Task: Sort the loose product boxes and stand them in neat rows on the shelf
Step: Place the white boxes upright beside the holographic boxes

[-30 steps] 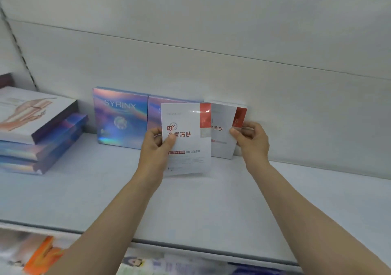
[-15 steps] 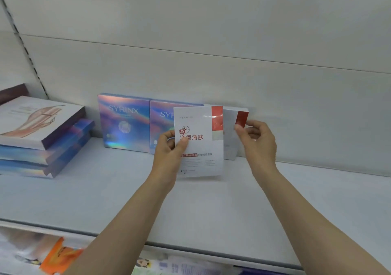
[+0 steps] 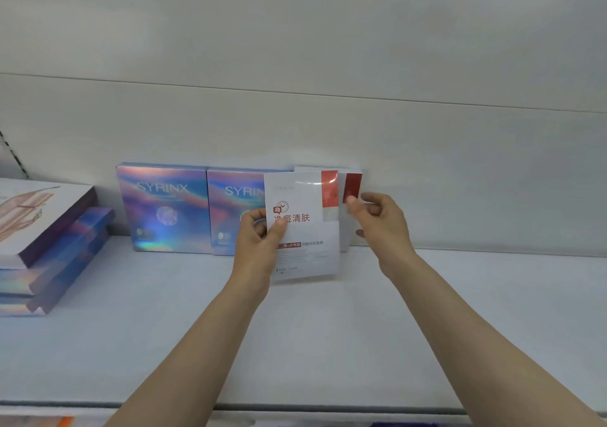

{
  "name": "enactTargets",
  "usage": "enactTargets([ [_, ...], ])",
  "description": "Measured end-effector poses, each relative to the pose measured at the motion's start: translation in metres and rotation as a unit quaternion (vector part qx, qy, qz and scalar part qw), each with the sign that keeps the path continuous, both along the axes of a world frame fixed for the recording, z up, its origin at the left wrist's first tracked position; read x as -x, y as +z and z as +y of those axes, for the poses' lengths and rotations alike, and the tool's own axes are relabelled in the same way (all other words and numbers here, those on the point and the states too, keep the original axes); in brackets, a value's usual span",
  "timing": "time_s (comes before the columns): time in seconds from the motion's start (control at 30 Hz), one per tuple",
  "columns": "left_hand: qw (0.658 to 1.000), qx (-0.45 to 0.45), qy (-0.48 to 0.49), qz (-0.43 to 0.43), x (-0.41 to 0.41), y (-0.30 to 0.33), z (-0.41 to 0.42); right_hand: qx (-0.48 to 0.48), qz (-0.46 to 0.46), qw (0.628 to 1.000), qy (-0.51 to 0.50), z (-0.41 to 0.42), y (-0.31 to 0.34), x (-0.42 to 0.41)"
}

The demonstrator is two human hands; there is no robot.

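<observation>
— So, where does your left hand (image 3: 259, 239) stand?

— You pinch the front white box (image 3: 303, 226) by its left edge, thumb on the printed face and fingers curled behind it. You hold it upright, its face with the red corner patch and red characters turned toward you, its lower edge low over the shelf (image 3: 295, 344); whether it touches the board you cannot tell from here.

— And your right hand (image 3: 381, 223)?

— It is at the right edge of the second white box (image 3: 351, 190), which stands against the back wall (image 3: 460, 164) behind the one you hold. Your thumb and fingers are curled in toward that box's red corner, the thumb tip at its edge. Whether you truly pinch it or only touch it cannot be told.

— What stands beside them?

— Two holographic boxes marked SYRINX stand upright in a row against the wall: the left SYRINX box (image 3: 162, 208), and touching it the right SYRINX box (image 3: 235, 210), whose right part is hidden behind the box in your left hand. The second white box comes just to the right of these.

— Anything else on the shelf?

— At the far left a stack of flat boxes (image 3: 49, 249) lies on its side, holographic ones below and a pale illustrated one on top, well apart from your hands.
</observation>
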State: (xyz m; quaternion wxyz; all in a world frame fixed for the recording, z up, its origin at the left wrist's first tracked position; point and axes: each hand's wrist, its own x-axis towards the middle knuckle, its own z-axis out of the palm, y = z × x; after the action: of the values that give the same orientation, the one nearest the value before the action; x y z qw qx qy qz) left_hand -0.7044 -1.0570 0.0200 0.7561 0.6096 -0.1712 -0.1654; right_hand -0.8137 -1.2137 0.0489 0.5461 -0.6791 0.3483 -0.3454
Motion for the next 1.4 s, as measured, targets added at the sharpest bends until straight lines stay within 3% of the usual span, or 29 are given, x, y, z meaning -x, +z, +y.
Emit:
enactTargets([
  [0.5, 0.999, -0.011, 0.041, 0.007, -0.006, 0.002, 0.021, -0.005, 0.029, 0.998, -0.051, -0.017, -0.020, -0.023],
  [0.63, 0.999, 0.006, 0.031, 0.004, -0.003, 0.004, 0.019, 0.068, 0.014, 0.991, -0.114, 0.004, -0.003, -0.002],
  [0.8, 1.000, 0.017, -0.001, -0.018, 0.004, 0.010, 0.005, 0.000, 0.038, 0.992, 0.119, 0.028, 0.006, 0.010],
  [0.9, 0.996, -0.004, -0.014, -0.091, 0.005, 0.010, -0.002, -0.030, -0.001, 0.990, 0.136, 0.022, 0.005, 0.014],
  [0.97, 0.964, -0.086, 0.037, -0.247, -0.005, 0.002, -0.001, -0.040, -0.023, 0.993, 0.112, 0.013, 0.003, 0.017],
  [1.03, 0.864, -0.215, 0.129, -0.436, -0.023, -0.014, 0.002, -0.040, -0.027, 0.995, 0.091, 0.004, -0.002, 0.019],
  [1.07, 0.817, -0.263, 0.151, -0.490, -0.030, -0.021, 0.002, -0.038, -0.025, 0.995, 0.085, 0.001, -0.006, 0.019],
  [1.13, 0.770, -0.315, 0.152, -0.534, -0.040, -0.032, 0.003, -0.031, -0.013, 0.997, 0.076, -0.002, -0.013, 0.016],
  [1.23, 0.730, -0.341, 0.148, -0.574, -0.047, -0.039, 0.006, -0.007, 0.011, 0.999, 0.040, -0.003, -0.026, 0.008],
  [1.4, 0.699, -0.345, 0.159, -0.606, -0.057, -0.042, 0.009, 0.037, 0.023, 0.998, -0.035, -0.004, -0.032, 0.001],
])
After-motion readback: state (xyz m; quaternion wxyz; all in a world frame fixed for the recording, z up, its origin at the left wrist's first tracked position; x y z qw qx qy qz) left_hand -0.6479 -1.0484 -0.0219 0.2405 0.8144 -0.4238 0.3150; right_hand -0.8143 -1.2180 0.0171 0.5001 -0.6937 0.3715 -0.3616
